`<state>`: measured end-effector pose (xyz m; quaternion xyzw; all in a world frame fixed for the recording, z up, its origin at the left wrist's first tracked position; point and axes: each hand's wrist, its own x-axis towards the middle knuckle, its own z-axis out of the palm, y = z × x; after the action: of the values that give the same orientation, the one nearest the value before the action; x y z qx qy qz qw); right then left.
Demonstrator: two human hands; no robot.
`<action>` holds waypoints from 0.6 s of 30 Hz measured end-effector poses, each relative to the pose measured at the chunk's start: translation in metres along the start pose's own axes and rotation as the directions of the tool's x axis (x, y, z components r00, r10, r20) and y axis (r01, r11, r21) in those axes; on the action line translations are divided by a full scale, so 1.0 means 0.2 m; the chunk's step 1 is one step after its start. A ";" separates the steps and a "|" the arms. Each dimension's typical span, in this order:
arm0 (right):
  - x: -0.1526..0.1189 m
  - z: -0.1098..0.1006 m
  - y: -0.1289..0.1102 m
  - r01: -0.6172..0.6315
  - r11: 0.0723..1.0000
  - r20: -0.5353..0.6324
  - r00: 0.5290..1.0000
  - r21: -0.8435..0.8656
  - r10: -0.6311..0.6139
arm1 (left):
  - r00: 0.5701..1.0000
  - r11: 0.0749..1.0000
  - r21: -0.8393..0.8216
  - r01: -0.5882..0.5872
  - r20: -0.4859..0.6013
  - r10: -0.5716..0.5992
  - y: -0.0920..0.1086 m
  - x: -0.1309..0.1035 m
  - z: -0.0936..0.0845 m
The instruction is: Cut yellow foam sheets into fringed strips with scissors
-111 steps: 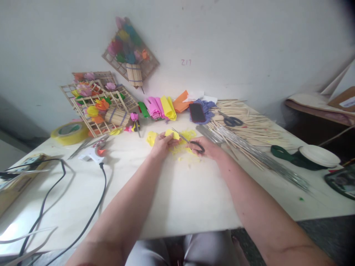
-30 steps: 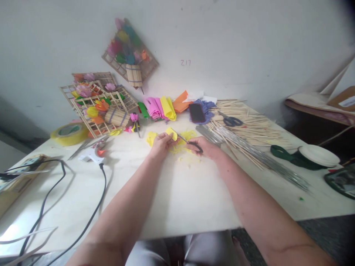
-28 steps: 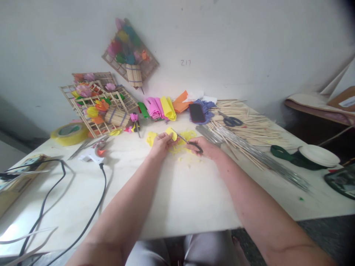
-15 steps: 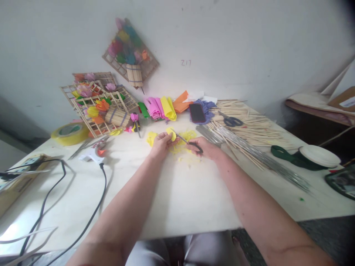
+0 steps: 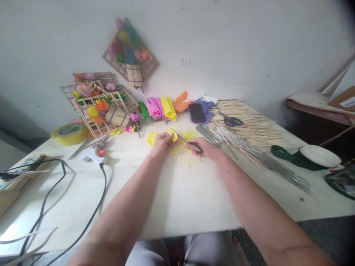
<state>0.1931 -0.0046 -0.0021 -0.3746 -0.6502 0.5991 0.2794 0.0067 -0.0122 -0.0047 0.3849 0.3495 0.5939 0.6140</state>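
Note:
My left hand (image 5: 162, 143) pinches a small yellow paper piece (image 5: 173, 134) above the middle of the white table (image 5: 191, 195). My right hand (image 5: 202, 147) is closed round the dark handles of a pair of scissors (image 5: 197, 146). Their blades point up and left and meet the edge of the yellow piece. Yellow paper scraps (image 5: 189, 135) lie beneath and behind both hands. More yellow paper (image 5: 151, 138) rests just left of my left fingertips.
Crepe paper rolls (image 5: 155, 108), a phone (image 5: 197, 113) and thin sticks (image 5: 257, 135) line the back. Stick frames with paper flowers (image 5: 101, 107), a tape roll (image 5: 70, 133) and a corded glue gun (image 5: 93, 155) are left. Metal wires (image 5: 266, 160) and green tape (image 5: 288, 157) lie right.
The yellow piece in my left hand has turned slightly and sits a little further right. Both hands have otherwise barely moved.

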 end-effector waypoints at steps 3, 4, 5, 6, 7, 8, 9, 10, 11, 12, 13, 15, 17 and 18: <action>0.00 0.00 0.00 0.004 1.000 0.010 1.000 0.005 -0.004 | 1.000 1.000 0.010 -0.004 0.017 0.004 0.00 0.00 0.00; 0.00 0.00 0.00 0.008 1.000 0.012 1.000 0.004 -0.008 | 1.000 1.000 0.014 -0.004 0.020 0.004 0.00 0.00 0.00; 0.00 0.00 0.00 0.011 1.000 0.013 1.000 0.001 -0.011 | 1.000 1.000 0.016 -0.006 0.024 0.005 0.00 0.00 0.00; 0.00 0.00 0.00 0.013 1.000 0.013 1.000 -0.002 -0.013 | 1.000 1.000 0.017 -0.007 0.028 0.006 0.00 0.00 0.00; 0.00 0.00 0.00 0.015 1.000 0.011 1.000 -0.005 -0.015 | 1.000 1.000 0.016 -0.007 0.031 0.007 0.00 0.00 0.00; 0.00 0.01 0.00 0.017 1.000 0.008 1.000 -0.006 -0.017 | 0.999 1.000 0.013 -0.008 0.031 0.008 0.00 0.00 0.00; 0.00 0.01 -0.01 0.021 1.000 0.005 1.000 -0.006 -0.021 | 1.000 1.000 0.010 -0.009 0.030 0.009 0.00 0.00 0.00; 0.00 0.01 -0.01 0.024 1.000 0.002 1.000 -0.005 -0.024 | 1.000 1.000 0.006 -0.009 0.027 0.009 0.00 0.00 0.00; 0.00 0.01 -0.01 0.026 1.000 0.000 1.000 -0.003 -0.026 | 1.000 1.000 0.002 -0.008 0.024 0.008 0.00 0.00 0.00; 0.00 0.01 -0.01 0.028 1.000 0.001 1.000 0.000 -0.028 | 1.000 1.000 0.000 -0.007 0.020 0.007 0.00 0.00 0.00; 0.00 0.01 -0.01 0.030 1.000 0.005 1.000 0.002 -0.030 | 1.000 1.000 -0.002 -0.006 0.019 0.007 0.00 0.00 0.00; -0.01 0.01 -0.02 0.035 0.999 0.011 0.999 0.001 -0.035 | 1.000 1.000 -0.005 -0.003 0.016 0.003 0.00 0.00 0.00; -0.01 0.01 -0.02 0.039 0.999 0.012 0.999 0.000 -0.039 | 1.000 1.000 -0.009 0.001 0.012 0.000 0.00 0.00 0.00; -0.01 0.01 -0.02 0.041 0.999 0.010 0.999 0.000 -0.041 | 1.000 1.000 -0.012 0.003 0.010 -0.003 0.00 0.00 0.00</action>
<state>0.1925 -0.0077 0.0027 -0.3582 -0.6592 0.5949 0.2884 0.0063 -0.0127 -0.0043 0.3839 0.3435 0.5931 0.6187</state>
